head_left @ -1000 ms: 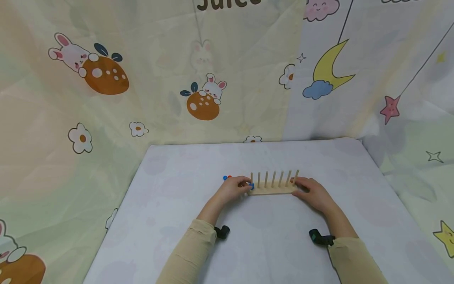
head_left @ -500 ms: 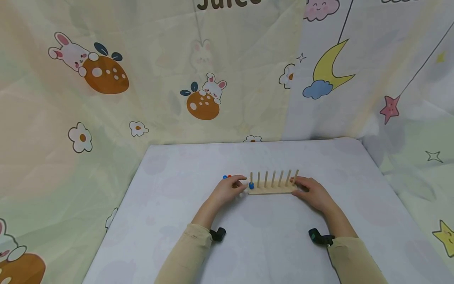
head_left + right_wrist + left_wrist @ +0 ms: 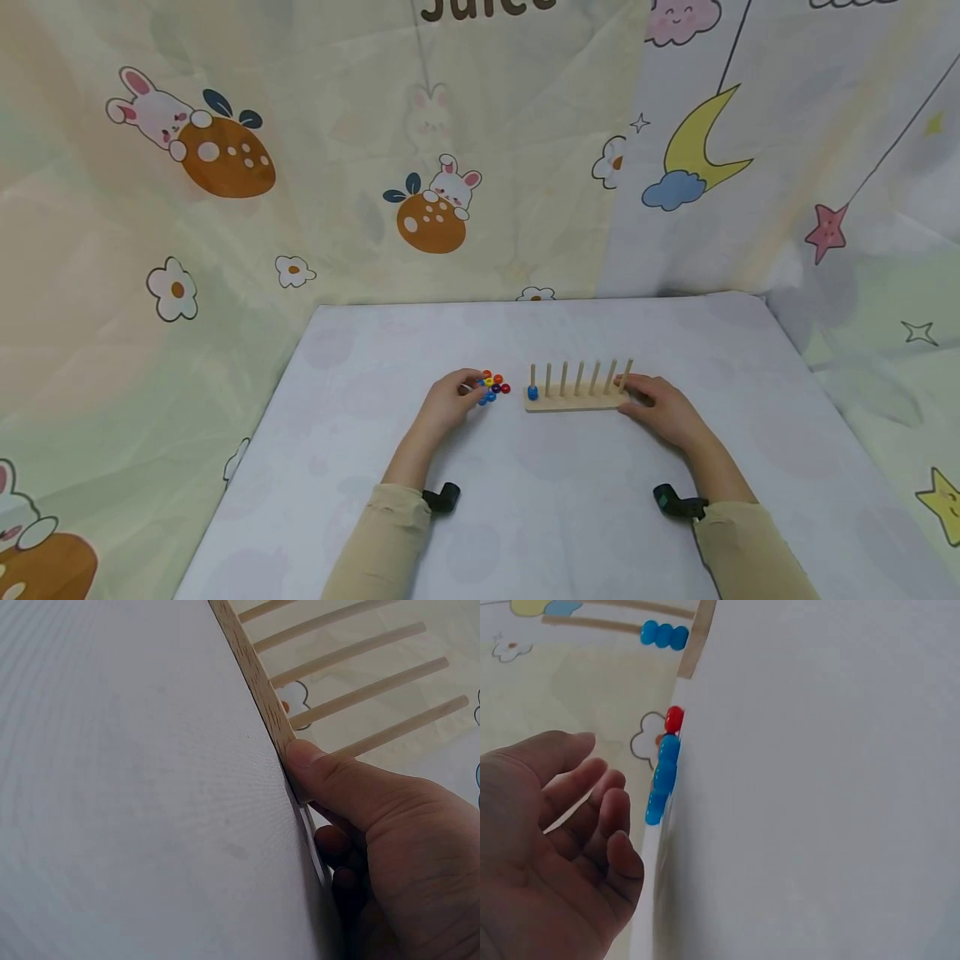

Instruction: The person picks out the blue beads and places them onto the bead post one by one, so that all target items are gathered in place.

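A wooden peg board (image 3: 573,403) with a row of upright pegs stands mid-table. Three blue beads (image 3: 664,635) are stacked on its leftmost peg; the other pegs are bare. My right hand (image 3: 666,408) grips the board's right end, with the thumb (image 3: 319,769) pressed on the base's front edge in the right wrist view. Left of the board lies a small cluster of loose beads (image 3: 497,388) in red, orange, yellow, blue and dark colours. My left hand (image 3: 447,403) is at the cluster's left side, its fingers loosely bent; the left wrist view shows no bead between them.
A pale cloth covers the table (image 3: 555,517). Behind it hangs a printed curtain (image 3: 322,167) with rabbits, flowers and a moon. Dark wrist cameras (image 3: 444,498) sit at both sleeve cuffs.
My left hand has let go of the blue bead on the leftmost peg and moved left to the loose beads, uncovering more of them. The right hand and board have stayed put.
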A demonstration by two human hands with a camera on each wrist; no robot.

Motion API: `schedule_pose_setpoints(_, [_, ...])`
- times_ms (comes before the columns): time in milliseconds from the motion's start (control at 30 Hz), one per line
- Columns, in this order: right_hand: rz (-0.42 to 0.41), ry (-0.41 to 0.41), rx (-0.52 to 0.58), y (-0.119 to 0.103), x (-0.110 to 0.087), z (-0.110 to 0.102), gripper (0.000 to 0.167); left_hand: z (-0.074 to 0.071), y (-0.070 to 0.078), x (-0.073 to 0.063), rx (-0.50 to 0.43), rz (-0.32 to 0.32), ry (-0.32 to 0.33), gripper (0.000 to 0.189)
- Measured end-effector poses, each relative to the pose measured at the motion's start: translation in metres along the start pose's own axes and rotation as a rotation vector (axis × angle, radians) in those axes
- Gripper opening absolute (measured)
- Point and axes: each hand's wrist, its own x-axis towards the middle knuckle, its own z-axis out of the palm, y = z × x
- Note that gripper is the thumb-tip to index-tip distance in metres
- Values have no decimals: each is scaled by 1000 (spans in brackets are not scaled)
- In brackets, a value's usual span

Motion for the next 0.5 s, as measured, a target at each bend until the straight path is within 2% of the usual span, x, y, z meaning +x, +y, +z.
schedule_pose_setpoints(133, [2,2,1,0,0,0,52,-4,-7,-3,24,6,38,29])
schedule_pose_setpoints(500, [-2,12,3,0,0,1,52,-2,-18,-8,70,35,51,24])
